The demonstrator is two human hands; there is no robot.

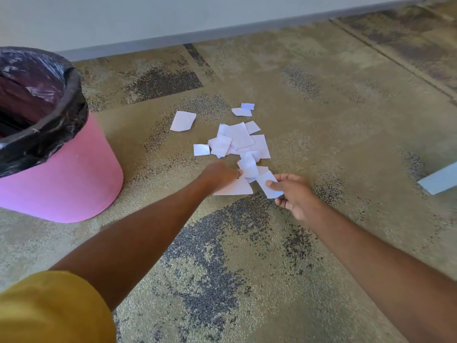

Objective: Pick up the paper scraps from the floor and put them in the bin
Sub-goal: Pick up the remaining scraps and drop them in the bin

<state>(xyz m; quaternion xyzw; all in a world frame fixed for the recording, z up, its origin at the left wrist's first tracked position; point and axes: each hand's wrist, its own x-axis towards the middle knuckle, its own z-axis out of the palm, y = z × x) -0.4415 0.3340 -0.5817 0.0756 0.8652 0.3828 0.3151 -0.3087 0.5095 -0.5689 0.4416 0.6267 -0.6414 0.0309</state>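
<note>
Fingers (272, 185) of the right hand (294, 194) are pinching one white scrap (268, 185) between thumb and forefinger at the near edge of the litter. The left hand (220, 175), just to its left, is curling its fingertips (239, 173) onto a crumpled piece (248, 167), with a larger sheet (235, 188) lying beneath its palm. Both arms are reaching out together, apparently so that each can gather a share before the trip to the bin. Beyond the hands, the main pile (242, 142) is lying loose and overlapping on the carpet (247, 243). A single sheet (183, 121) is sitting apart at far left, and two small bits (243, 110) are resting farther off. None of these is touching either hand. The pink bin (74, 174), lined with a black bag (49, 125), is standing open-mouthed to the left, near enough for a short carry. A pale blue object (440, 180) is poking in at the right edge, what it is unclear. A grey skirting board (173, 38) is running along the far wall.
</note>
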